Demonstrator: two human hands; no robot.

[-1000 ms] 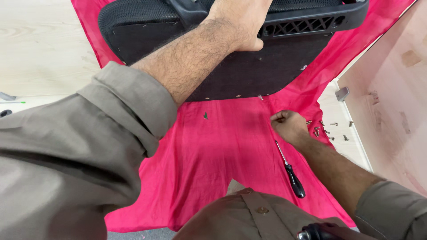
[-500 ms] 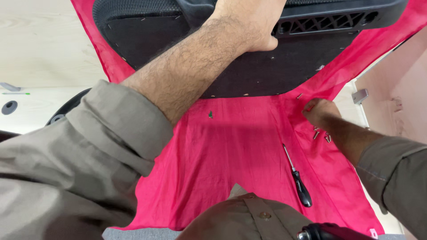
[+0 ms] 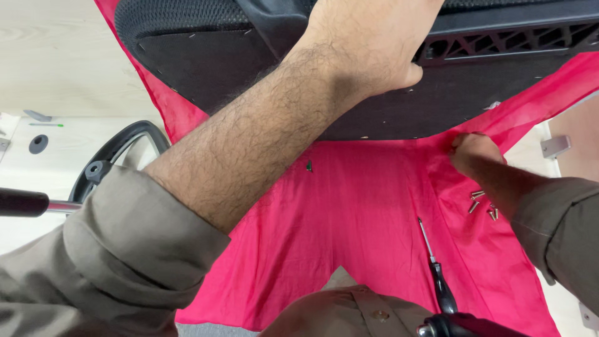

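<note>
My left hand point(image 3: 368, 47) reaches forward and grips the upturned black chair seat point(image 3: 206, 68) by its plastic frame. The seat lies on a bright pink cloth point(image 3: 349, 231). My right hand point(image 3: 474, 153) rests fisted on the cloth just under the seat's near edge; whether it holds anything is hidden. Several small silver screws point(image 3: 482, 203) lie on the cloth beside my right wrist. A screwdriver point(image 3: 433, 268) with a black handle lies on the cloth nearer to me. One lone dark screw point(image 3: 309, 166) sits on the cloth in the middle.
A black curved chair armrest point(image 3: 115, 153) lies on the pale floor at left, with a black-handled metal rod point(image 3: 28, 203) near it. A small dark round cap point(image 3: 38, 143) and scattered bits lie far left. A grey bracket point(image 3: 555, 146) sits at right.
My right hand has moved from beside the screwdriver up and to the right, to the seat's near edge. The view has shifted, bringing the armrest and rod into sight at left.
</note>
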